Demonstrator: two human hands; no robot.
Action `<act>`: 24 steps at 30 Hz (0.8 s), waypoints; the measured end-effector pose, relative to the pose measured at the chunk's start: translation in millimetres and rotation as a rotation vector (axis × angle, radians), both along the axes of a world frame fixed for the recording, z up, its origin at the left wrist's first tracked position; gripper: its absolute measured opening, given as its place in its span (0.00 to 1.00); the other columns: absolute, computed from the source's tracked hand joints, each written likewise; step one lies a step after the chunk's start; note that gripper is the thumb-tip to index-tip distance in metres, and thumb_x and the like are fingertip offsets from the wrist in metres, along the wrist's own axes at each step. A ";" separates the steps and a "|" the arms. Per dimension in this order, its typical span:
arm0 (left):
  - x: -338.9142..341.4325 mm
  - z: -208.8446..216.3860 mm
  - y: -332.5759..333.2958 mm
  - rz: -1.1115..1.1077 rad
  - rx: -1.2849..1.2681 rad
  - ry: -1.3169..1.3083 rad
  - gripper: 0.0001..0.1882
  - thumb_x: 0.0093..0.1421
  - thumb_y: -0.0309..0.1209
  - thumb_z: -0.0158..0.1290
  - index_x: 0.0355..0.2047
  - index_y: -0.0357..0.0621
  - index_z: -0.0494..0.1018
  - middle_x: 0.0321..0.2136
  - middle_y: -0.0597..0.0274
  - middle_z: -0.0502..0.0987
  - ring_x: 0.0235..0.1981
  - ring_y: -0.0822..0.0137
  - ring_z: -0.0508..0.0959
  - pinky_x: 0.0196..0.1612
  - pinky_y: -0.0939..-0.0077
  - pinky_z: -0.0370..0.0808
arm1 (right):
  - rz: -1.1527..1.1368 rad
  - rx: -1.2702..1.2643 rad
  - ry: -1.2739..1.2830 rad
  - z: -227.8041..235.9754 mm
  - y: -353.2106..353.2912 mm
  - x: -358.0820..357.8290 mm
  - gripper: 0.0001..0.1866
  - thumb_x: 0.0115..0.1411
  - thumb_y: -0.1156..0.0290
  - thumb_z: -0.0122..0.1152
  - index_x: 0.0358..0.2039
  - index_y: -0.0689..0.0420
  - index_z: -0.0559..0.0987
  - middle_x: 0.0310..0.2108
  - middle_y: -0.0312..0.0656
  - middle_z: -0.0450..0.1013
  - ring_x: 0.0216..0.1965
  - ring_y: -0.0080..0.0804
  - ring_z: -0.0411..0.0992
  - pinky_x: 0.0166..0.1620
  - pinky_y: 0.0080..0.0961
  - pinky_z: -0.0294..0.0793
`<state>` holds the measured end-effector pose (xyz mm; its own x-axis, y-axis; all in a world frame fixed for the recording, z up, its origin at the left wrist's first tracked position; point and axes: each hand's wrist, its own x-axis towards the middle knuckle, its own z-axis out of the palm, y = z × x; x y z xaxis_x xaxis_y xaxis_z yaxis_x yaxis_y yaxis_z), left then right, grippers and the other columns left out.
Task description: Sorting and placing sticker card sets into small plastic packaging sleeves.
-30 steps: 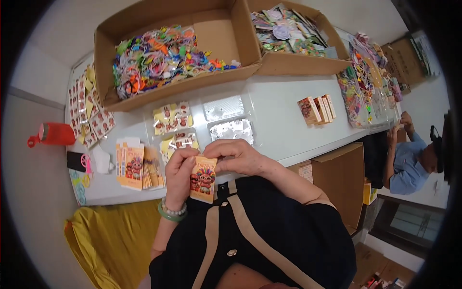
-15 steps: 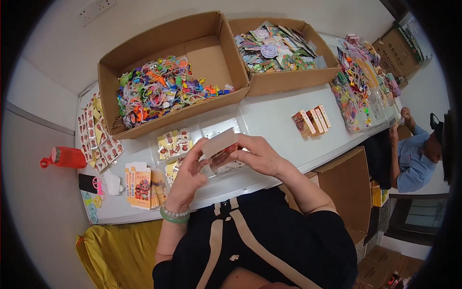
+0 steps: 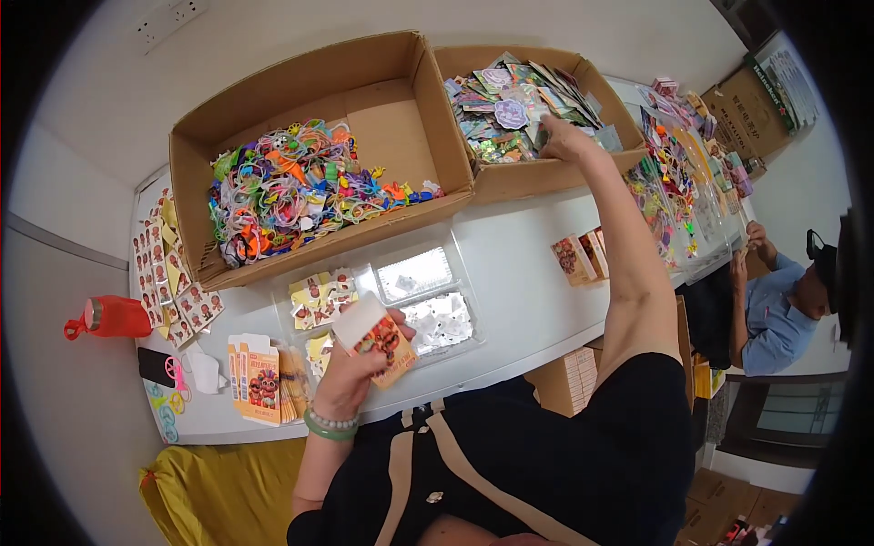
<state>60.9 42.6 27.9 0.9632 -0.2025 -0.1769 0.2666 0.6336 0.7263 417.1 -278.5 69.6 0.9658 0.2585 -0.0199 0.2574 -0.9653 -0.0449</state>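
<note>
My left hand point(image 3: 344, 380) is closed round a small orange carton point(image 3: 390, 350) with cartoon figures; its white top flap stands up. My right hand point(image 3: 566, 141) reaches over the front wall of the right cardboard box point(image 3: 510, 180), fingers apart among flat shiny packets point(image 3: 492, 114); whether it touches one is hard to see. Just beyond the carton, a clear tray point(image 3: 366, 280) has compartments with yellow-backed sticker pieces point(image 3: 320, 298) and small white spotted pieces point(image 3: 439, 323). Flattened orange cartons point(image 3: 264, 387) stand in a stack left of my left hand.
A larger cardboard box point(image 3: 319, 247) holds tangled colourful trinkets point(image 3: 291, 182). At left are sticker sheets point(image 3: 168, 273), a red bottle point(image 3: 118, 317), a phone point(image 3: 157, 367) and scissors point(image 3: 177, 371). Filled cartons point(image 3: 574, 259) stand under my right forearm. A co-worker point(image 3: 774, 305) sits far right.
My right hand has left the carton and moved up and right into the box of packets. My left hand keeps the carton, now lower and further left.
</note>
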 end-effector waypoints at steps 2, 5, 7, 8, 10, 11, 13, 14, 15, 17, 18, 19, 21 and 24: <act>-6.9 7.8 -3.1 0.020 -0.070 0.069 0.38 0.42 0.25 0.62 0.54 0.40 0.58 0.45 0.52 0.70 0.48 0.56 0.73 0.51 0.63 0.72 | 0.033 -0.094 0.171 -5.7 3.5 8.8 0.20 0.50 0.70 0.56 0.46 0.56 0.71 0.44 0.49 0.71 0.45 0.50 0.69 0.47 0.41 0.69; -19.0 15.1 -7.4 -0.189 -0.143 0.086 0.37 0.41 0.24 0.60 0.53 0.43 0.56 0.47 0.52 0.69 0.50 0.57 0.71 0.54 0.64 0.67 | -0.005 -0.046 -0.135 3.3 28.4 -3.1 0.15 0.47 0.69 0.60 0.37 0.57 0.71 0.36 0.51 0.73 0.41 0.50 0.71 0.41 0.41 0.69; -23.9 11.9 -11.1 -0.302 -0.184 0.117 0.38 0.41 0.26 0.62 0.52 0.45 0.57 0.45 0.50 0.69 0.49 0.55 0.71 0.53 0.62 0.67 | -0.037 -0.008 -0.116 4.0 16.0 -3.9 0.13 0.47 0.69 0.59 0.35 0.57 0.72 0.36 0.51 0.73 0.41 0.49 0.71 0.40 0.40 0.69; -26.9 9.0 -12.6 -0.407 -0.222 0.145 0.38 0.41 0.28 0.64 0.52 0.46 0.58 0.44 0.48 0.70 0.48 0.52 0.71 0.52 0.59 0.67 | -0.060 0.033 -0.098 11.0 17.5 -9.2 0.12 0.47 0.70 0.59 0.32 0.58 0.72 0.36 0.51 0.73 0.40 0.49 0.71 0.39 0.38 0.69; -31.3 1.9 -15.2 -0.425 -0.235 0.154 0.37 0.41 0.30 0.65 0.51 0.43 0.60 0.44 0.46 0.70 0.49 0.53 0.71 0.52 0.60 0.67 | -0.098 0.088 -0.064 15.2 8.7 -9.3 0.10 0.46 0.70 0.59 0.31 0.58 0.75 0.33 0.49 0.74 0.37 0.45 0.72 0.38 0.34 0.70; -33.0 -0.8 -14.8 -0.450 -0.246 0.148 0.37 0.41 0.31 0.65 0.52 0.42 0.61 0.45 0.45 0.69 0.49 0.53 0.70 0.53 0.61 0.67 | -0.101 0.218 -0.042 16.1 -1.1 -7.5 0.11 0.46 0.70 0.59 0.32 0.58 0.76 0.32 0.47 0.75 0.36 0.41 0.73 0.38 0.31 0.70; -35.7 -0.9 -15.0 -0.484 -0.254 0.140 0.37 0.42 0.32 0.65 0.53 0.40 0.62 0.46 0.45 0.69 0.50 0.54 0.70 0.53 0.62 0.67 | -0.138 0.462 -0.021 8.4 -26.6 4.7 0.14 0.47 0.69 0.61 0.36 0.56 0.78 0.29 0.44 0.76 0.34 0.37 0.74 0.39 0.29 0.70; -39.3 0.6 -15.2 -0.477 -0.258 0.134 0.37 0.43 0.34 0.64 0.53 0.38 0.62 0.47 0.44 0.69 0.50 0.54 0.70 0.53 0.62 0.67 | -0.130 0.461 -0.019 12.2 -21.9 0.1 0.14 0.47 0.69 0.61 0.36 0.56 0.78 0.29 0.44 0.76 0.34 0.37 0.74 0.39 0.29 0.70; -42.5 1.7 -15.0 -0.472 -0.260 0.128 0.38 0.44 0.35 0.64 0.54 0.37 0.62 0.48 0.44 0.69 0.51 0.54 0.70 0.53 0.63 0.67 | -0.158 0.580 -0.022 19.4 -15.1 -10.8 0.13 0.48 0.70 0.61 0.36 0.58 0.78 0.28 0.41 0.75 0.32 0.31 0.73 0.38 0.27 0.70; -46.0 -0.3 -11.7 -0.486 -0.248 0.109 0.38 0.45 0.36 0.63 0.55 0.36 0.61 0.48 0.45 0.69 0.51 0.54 0.70 0.53 0.64 0.67 | -0.187 0.700 -0.027 19.4 -19.1 -16.4 0.12 0.48 0.71 0.61 0.35 0.60 0.78 0.26 0.38 0.75 0.31 0.26 0.72 0.36 0.24 0.69; -47.0 -0.1 -10.7 -0.505 -0.235 0.093 0.38 0.46 0.37 0.62 0.56 0.36 0.60 0.48 0.46 0.70 0.51 0.53 0.70 0.54 0.64 0.66 | -0.188 0.794 -0.019 11.6 -29.8 -12.8 0.11 0.50 0.71 0.61 0.36 0.59 0.78 0.26 0.36 0.75 0.30 0.23 0.72 0.35 0.21 0.69; -48.2 1.7 -11.6 -0.505 -0.234 0.095 0.38 0.46 0.37 0.62 0.56 0.36 0.60 0.48 0.46 0.70 0.51 0.53 0.70 0.54 0.64 0.66 | -0.189 0.889 -0.010 3.7 -39.6 -9.6 0.10 0.52 0.71 0.60 0.36 0.57 0.78 0.25 0.34 0.74 0.30 0.20 0.72 0.34 0.18 0.68; -46.2 3.5 -13.6 -0.310 -0.228 0.029 0.38 0.47 0.38 0.62 0.56 0.35 0.60 0.47 0.49 0.71 0.51 0.55 0.71 0.55 0.66 0.66 | -0.199 1.050 -0.009 9.4 -24.0 -20.1 0.11 0.53 0.73 0.59 0.38 0.57 0.78 0.27 0.33 0.74 0.31 0.19 0.72 0.34 0.17 0.69; -38.6 11.1 -5.3 -0.091 0.116 -0.048 0.40 0.46 0.37 0.63 0.56 0.34 0.60 0.48 0.52 0.71 0.50 0.60 0.71 0.56 0.68 0.65 | -0.115 1.313 0.009 21.1 4.1 -52.1 0.15 0.54 0.75 0.57 0.43 0.57 0.76 0.31 0.32 0.74 0.33 0.19 0.72 0.35 0.17 0.70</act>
